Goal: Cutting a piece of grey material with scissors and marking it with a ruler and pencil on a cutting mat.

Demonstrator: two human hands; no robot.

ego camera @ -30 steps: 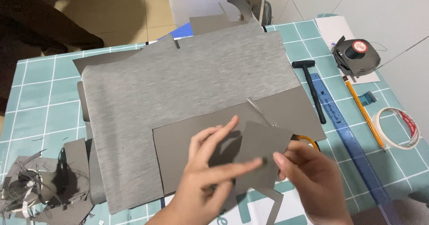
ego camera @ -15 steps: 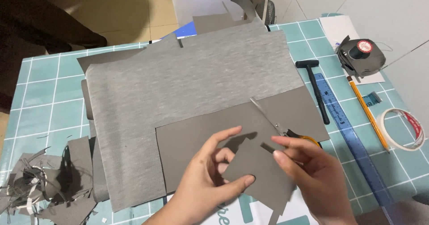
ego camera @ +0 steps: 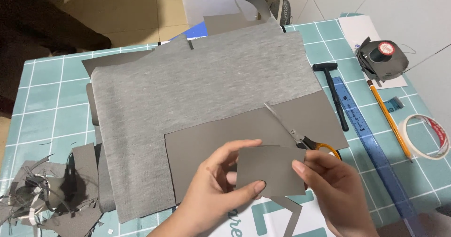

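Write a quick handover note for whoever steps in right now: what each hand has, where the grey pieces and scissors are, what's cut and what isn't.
Left hand: pinching the small grey cut piece at its left and lower edge.
Right hand: holding that piece's right edge.
Scissors: lying on the large grey card sheet, not in a hand.
Grey fabric: spread flat on the cutting mat, under the card.
Done: one roughly rectangular piece cut free; offcuts piled at the left.
Left: most of the card sheet is uncut.

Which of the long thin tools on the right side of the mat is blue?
The ruler. It is flat and blue; the pencil beside it is orange, and the hammer on its other side is black.
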